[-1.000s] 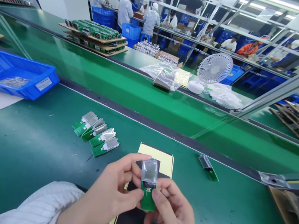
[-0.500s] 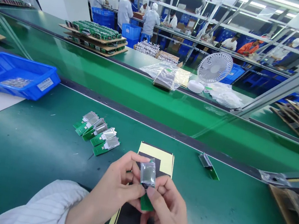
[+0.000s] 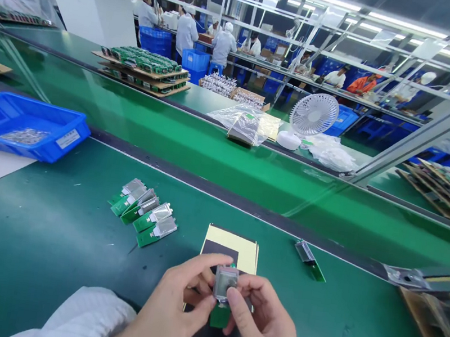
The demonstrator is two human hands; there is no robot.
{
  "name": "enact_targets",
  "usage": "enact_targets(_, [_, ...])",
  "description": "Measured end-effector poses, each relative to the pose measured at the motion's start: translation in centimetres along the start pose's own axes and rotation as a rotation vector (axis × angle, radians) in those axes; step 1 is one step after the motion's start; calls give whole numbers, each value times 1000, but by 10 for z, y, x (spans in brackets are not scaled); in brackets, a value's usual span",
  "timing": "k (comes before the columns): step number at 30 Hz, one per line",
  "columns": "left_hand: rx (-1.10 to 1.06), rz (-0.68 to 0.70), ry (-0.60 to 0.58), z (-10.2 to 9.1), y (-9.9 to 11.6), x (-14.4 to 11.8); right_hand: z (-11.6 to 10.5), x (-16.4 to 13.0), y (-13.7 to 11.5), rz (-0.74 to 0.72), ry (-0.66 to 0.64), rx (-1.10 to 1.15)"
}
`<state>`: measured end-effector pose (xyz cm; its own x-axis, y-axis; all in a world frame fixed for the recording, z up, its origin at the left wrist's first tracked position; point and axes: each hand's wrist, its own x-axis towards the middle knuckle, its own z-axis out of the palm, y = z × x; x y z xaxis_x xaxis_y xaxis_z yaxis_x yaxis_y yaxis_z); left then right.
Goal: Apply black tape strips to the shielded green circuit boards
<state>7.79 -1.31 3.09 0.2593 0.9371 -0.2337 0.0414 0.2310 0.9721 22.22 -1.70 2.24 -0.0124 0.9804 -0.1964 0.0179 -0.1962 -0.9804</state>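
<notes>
Both hands hold one small green circuit board with a silvery display (image 3: 225, 282) low in the middle of the view. My left hand (image 3: 177, 309) pinches its left edge, thumb below and forefinger above. My right hand (image 3: 262, 334) grips its right side, thumb pressed on the display's lower edge. Under the hands lies a yellow sheet with black patches (image 3: 233, 247). A row of several similar boards (image 3: 143, 212) lies on the green mat to the left. One single board (image 3: 310, 258) lies to the right.
A blue bin (image 3: 22, 125) holding small metal parts sits at far left on a white sheet. The green conveyor belt (image 3: 218, 156) runs beyond the mat. A white fan (image 3: 312, 117) and plastic bags stand past it. Wooden trays (image 3: 434, 327) are at the right edge. Other workers stand far behind.
The display part has folded down over the green board, so the piece looks shorter. Both hands have sunk a little in the view with the board.
</notes>
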Motion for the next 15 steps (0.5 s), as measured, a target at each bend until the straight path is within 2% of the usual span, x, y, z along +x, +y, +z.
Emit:
enact_targets(3, [255, 87, 86, -11, -5, 0, -17, 5, 2, -131, 109, -228])
enact_targets(6, [588, 193, 218, -27, -9, 4, -44, 16, 4, -350, 333, -618])
enact_targets(8, [706, 242, 217, -32, -15, 6, -61, 27, 6, -469, 450, -865])
enact_targets(10, [752, 290, 177, -31, -21, 7, -75, 39, 10, -525, 517, -1006])
enact_targets(15, [803, 318, 121, -26, -33, 9, -90, 61, 17, -520, 595, -1156])
